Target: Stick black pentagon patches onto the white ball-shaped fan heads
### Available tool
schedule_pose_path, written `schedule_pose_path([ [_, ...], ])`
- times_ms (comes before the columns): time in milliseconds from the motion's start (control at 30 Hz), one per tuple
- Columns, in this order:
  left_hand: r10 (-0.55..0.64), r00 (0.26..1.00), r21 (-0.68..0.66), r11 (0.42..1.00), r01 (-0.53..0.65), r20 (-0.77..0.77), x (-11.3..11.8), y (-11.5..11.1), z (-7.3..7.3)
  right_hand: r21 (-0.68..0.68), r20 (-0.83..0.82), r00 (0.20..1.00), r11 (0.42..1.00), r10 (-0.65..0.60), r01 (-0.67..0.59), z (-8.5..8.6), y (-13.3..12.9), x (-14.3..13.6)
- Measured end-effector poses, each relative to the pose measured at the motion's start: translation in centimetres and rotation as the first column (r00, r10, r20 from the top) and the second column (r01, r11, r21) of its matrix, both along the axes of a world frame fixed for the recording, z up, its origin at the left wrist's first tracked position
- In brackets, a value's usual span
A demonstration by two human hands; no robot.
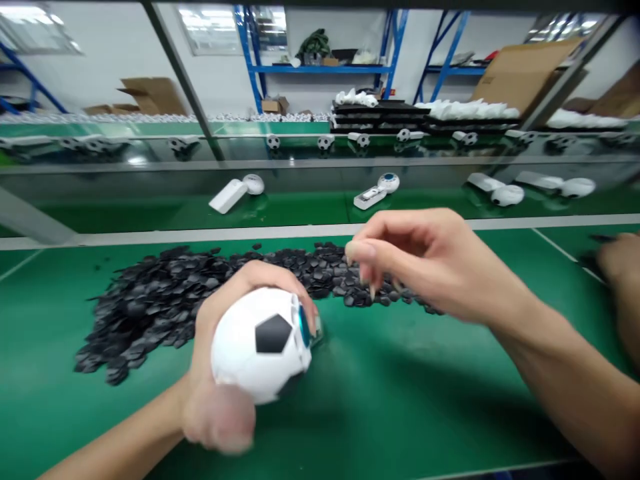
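Observation:
A white round housing (250, 347) with a black pentagon on its side and a blue part at its right edge is gripped in my left hand (215, 373), above the green work surface. My right hand (425, 263) hovers to the right of it, over the right part of a long pile of small black pieces (150, 293). Its thumb and index finger are pinched together, and whatever may lie between the tips is too small to make out. The two hands are apart.
Behind the pile runs a pale rail (280, 233). Beyond it a green conveyor (300, 207) bears white devices with round heads (373, 192). Further back are more football-patterned devices, black trays (380, 117) and blue shelves. Another person's hand (623, 273) is at the right edge.

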State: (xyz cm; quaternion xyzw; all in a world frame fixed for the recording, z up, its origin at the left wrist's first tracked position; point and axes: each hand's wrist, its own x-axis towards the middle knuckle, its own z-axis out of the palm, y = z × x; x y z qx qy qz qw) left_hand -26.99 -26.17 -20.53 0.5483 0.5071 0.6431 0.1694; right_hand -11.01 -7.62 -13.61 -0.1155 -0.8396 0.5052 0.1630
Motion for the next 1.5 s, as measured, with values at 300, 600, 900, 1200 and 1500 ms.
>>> schedule_pose_path([
  [300, -0.063, 0.953, -0.135, 0.985, 0.107, 0.296, -1.3, 2.0, 0.9, 0.635, 0.537, 0.824, 0.729, -0.18, -0.254, -3.2, 6.5, -0.8],
  [600, 0.02, 0.999, -0.207, 0.978, -0.026, -0.03, -2.9, 1.3, 1.7, 0.651, 0.594, 0.774, 0.695, -0.218, -0.304, -4.7, 5.7, -2.3],
  [900, -0.364, 0.872, -0.482, 0.73, 0.485, 0.327, -4.8, -0.5, 2.7, 0.434, 0.537, 0.839, 0.882, -0.091, -0.182, -4.0, 6.3, -2.2],
  [1200, -0.295, 0.79, -0.241, 0.844, 0.479, 0.537, -5.7, -0.9, 3.6, -0.051, 0.085, 0.996, 0.999, -0.001, 0.005, -2.9, 6.2, -1.3],
  [1500, -0.031, 0.711, -0.209, 0.946, 0.247, 0.703, -4.0, -0.3, 2.5, -0.116, 0.039, 0.998, 0.991, -0.054, 0.058, -2.8, 5.8, -1.3],
])
